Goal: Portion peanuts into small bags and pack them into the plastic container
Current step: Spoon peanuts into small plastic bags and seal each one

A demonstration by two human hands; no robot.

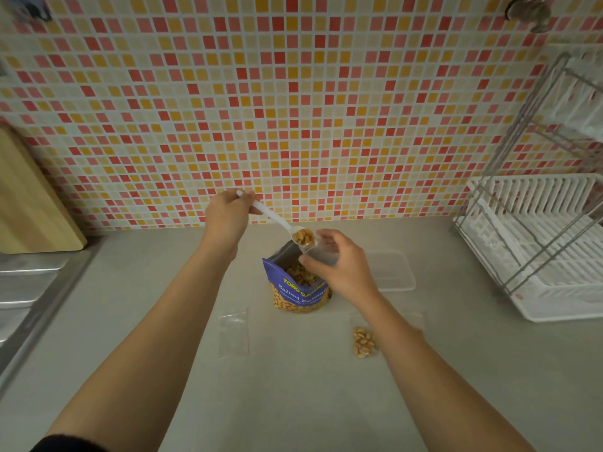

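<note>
My left hand (228,213) grips the handle of a white plastic spoon (277,220) whose bowl is loaded with peanuts (303,237). The bowl sits at the mouth of a small clear bag (321,252), which my right hand (339,265) holds up. Just below them stands the open blue-and-yellow salted peanuts pouch (298,288). A small bag with peanuts inside (363,342) lies on the counter near my right forearm. An empty clear bag (233,331) lies flat to the left. The clear plastic container (394,270) rests behind my right hand.
A white dish rack with a metal frame (538,243) fills the right side. A wooden cutting board (29,197) leans on the tiled wall at left, above a steel sink edge (29,288). A tap (528,11) shows at top right.
</note>
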